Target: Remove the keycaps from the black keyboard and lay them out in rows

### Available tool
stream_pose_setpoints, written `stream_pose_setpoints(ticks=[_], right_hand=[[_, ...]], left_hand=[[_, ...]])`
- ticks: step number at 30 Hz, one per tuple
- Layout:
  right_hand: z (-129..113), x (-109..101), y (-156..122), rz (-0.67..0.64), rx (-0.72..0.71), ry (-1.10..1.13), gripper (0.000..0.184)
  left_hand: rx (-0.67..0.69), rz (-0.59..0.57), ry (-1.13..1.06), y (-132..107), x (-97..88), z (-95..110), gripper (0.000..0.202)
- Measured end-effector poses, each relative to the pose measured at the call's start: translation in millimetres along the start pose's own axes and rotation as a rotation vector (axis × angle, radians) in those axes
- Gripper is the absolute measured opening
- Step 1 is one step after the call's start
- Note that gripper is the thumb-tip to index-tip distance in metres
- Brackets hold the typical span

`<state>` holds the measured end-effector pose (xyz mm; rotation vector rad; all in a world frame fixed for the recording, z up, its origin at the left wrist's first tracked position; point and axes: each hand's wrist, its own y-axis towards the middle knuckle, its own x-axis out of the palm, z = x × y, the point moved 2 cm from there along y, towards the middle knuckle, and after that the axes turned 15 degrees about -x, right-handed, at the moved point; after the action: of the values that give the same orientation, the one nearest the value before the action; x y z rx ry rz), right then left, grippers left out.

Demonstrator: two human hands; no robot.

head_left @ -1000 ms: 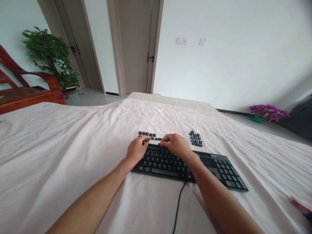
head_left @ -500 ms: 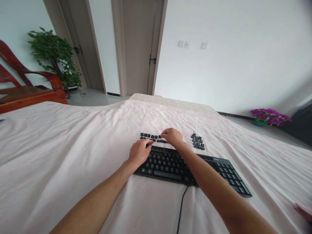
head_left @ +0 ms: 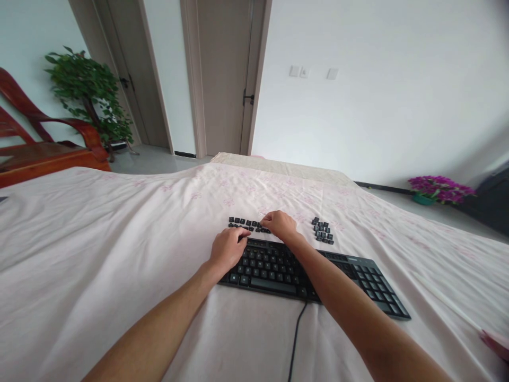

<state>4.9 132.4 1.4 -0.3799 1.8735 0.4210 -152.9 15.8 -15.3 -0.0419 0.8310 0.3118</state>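
A black wired keyboard (head_left: 358, 276) lies on a bed covered with a pale pink flowered sheet (head_left: 119, 239). My left hand (head_left: 227, 248) rests curled on the keyboard's upper left corner, fingertips at its far edge. My right hand (head_left: 281, 225) reaches just past the keyboard's far edge, fingers bent down and pinched among a row of loose black keycaps (head_left: 242, 223) on the sheet. What it pinches is too small to make out. A second cluster of loose keycaps (head_left: 323, 231) lies to the right of that hand.
The keyboard cable (head_left: 296, 334) runs toward me. A wooden chair (head_left: 40, 148) and a green plant (head_left: 89, 95) stand at the left, closed doors (head_left: 222, 74) behind. Purple flowers (head_left: 439, 188) sit on the floor at the right. A pink object (head_left: 495, 344) shows at the right edge.
My right hand moved from the keyboard's top row out to the loose keycaps beyond it and settled there. My left hand stayed on the keyboard's left corner.
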Motion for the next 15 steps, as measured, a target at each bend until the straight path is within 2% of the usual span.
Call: stream_pose_setpoints(ticks=[4,7,11,15], right_hand=[[-1.9,-7.3,-3.1,0.04,-0.018,0.003,0.031],[-4.6,-25.5,-10.9,0.089,-0.076,0.058,0.044],[-7.6,-57.5,-33.0,0.166,-0.27,0.175,0.051],[-5.8,-69.3,-62.4,0.26,-0.299,0.38,0.049]], left_hand=[[0.007,0.004,0.012,-0.4,0.2,-0.8,0.027],[0.015,0.007,0.028,-1.0,0.6,-0.7,0.025],[0.044,0.038,0.084,-3.2,-0.1,3.0,0.024],[0.168,0.109,0.159,-9.1,-1.8,13.1,0.024]])
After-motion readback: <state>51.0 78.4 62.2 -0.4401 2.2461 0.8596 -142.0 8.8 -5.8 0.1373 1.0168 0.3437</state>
